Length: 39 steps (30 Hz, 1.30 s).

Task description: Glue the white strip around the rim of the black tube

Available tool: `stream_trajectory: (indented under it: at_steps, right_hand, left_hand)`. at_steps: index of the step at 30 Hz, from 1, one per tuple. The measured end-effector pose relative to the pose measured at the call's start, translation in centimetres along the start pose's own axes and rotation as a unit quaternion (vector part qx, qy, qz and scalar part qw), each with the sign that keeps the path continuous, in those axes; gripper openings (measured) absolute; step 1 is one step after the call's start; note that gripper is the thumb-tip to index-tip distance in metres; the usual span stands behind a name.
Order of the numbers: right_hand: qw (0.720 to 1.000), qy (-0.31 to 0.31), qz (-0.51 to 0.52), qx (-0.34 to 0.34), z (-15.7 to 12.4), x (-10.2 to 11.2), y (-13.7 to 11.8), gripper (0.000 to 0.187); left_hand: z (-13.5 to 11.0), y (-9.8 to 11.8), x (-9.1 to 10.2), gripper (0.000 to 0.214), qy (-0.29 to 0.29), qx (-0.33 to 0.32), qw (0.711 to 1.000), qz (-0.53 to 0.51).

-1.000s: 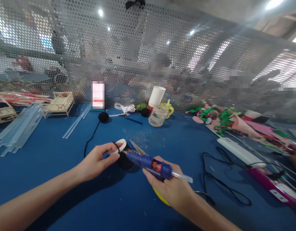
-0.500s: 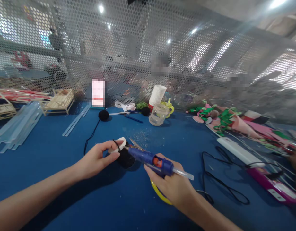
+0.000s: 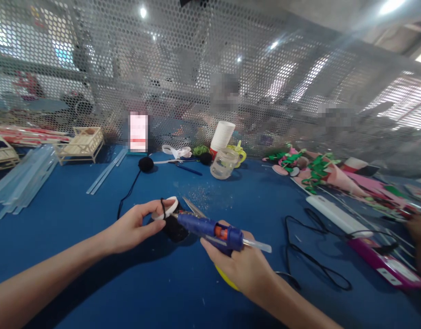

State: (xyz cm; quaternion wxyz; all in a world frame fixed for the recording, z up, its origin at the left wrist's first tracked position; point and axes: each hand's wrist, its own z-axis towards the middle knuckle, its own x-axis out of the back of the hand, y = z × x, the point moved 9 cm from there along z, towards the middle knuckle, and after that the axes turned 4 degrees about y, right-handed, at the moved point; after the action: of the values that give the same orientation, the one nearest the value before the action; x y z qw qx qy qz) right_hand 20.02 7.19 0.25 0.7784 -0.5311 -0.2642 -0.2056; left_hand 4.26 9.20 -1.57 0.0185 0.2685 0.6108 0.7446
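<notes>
Pinched between the thumb and fingers of my left hand [image 3: 131, 228] is a white ring [image 3: 174, 203] with black yarn [image 3: 163, 208] looped around it. A blue hot glue gun [image 3: 198, 225] sits in my right hand [image 3: 253, 269], its nozzle at the ring's near side; whether it touches cannot be made out. A clear glue stick [image 3: 258, 245] sticks out of its back. Below the ring is a dark black object [image 3: 177, 231], partly hidden. Scissors lie under the gun, showing a metal blade [image 3: 193, 206] and a yellow handle [image 3: 226, 278].
A black yarn ball [image 3: 146, 164] trails a strand toward my left hand. Behind stand a clear jar [image 3: 224, 165] and stacked paper cups [image 3: 223, 135]. Glue sticks [image 3: 28, 178] lie left. To the right are a power strip [image 3: 385, 262], black cable [image 3: 320, 269] and another person's hand [image 3: 418, 230].
The view shifts slightly left. Both hands keep their grips, and the glue gun's nozzle has moved a little along the white ring toward my left fingers.
</notes>
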Motion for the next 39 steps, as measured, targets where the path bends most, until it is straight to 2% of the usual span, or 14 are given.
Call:
stream_trajectory:
  at_steps: [4,9,14,17,30,35,39]
  right_hand:
    - [1.0,0.001,-0.017,0.0,0.0,0.3,0.5,0.012]
    - [0.996,-0.025,-0.07,0.043,0.0,0.3,1.0,0.016]
    - [0.996,0.003,-0.077,-0.033,0.3,0.6,1.6,0.026]
    - [0.996,-0.002,-0.058,-0.067,0.2,0.4,1.8,0.028]
    - [0.996,-0.018,-0.031,-0.078,0.3,0.3,1.9,0.027]
    - [0.992,-0.028,-0.041,-0.112,0.3,0.2,2.4,0.027]
    - [0.997,0.0,-0.037,-0.069,0.4,0.8,1.6,0.022]
  left_hand:
    - [0.0,-0.1,0.0,0.017,-0.004,-0.006,1.0,-0.006]
    - [0.0,0.2,-0.1,0.019,-0.012,-0.013,1.0,-0.011]
    - [0.0,0.3,-0.1,0.017,-0.017,-0.018,1.0,-0.011]
    - [0.0,0.3,-0.1,0.016,-0.017,-0.02,1.0,-0.009]
    - [-0.1,0.6,-0.1,0.013,-0.017,-0.022,0.999,-0.016]
    - [-0.1,0.5,0.0,0.014,-0.014,-0.026,0.999,-0.016]
    - [-0.1,0.3,0.0,0.015,-0.011,-0.022,1.0,-0.005]
